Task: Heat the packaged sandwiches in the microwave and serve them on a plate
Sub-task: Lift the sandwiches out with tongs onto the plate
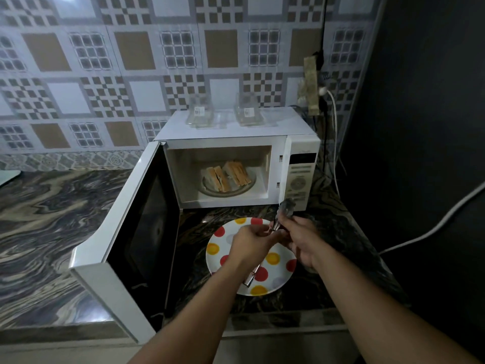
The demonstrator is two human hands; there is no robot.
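Two sandwiches (227,174) lie unwrapped on the glass turntable (210,189) inside the white microwave (236,122), whose door (123,232) hangs wide open to the left. In front of it a white plate (278,269) with red, yellow and lilac dots sits on the counter. Above the plate both hands hold a pair of metal tongs (284,207), tips blurred and pointing up toward the microwave. My right hand (301,243) grips the tongs' handle. My left hand (249,245) pinches them near their middle. Another metal piece (250,278) lies on the plate beneath my left wrist.
Two clear plastic sandwich packages (200,114) (248,112) stand on top of the microwave. Cables (333,143) hang at its right beside a dark wall. The marbled counter (52,219) stretches left; its front edge runs just below the plate.
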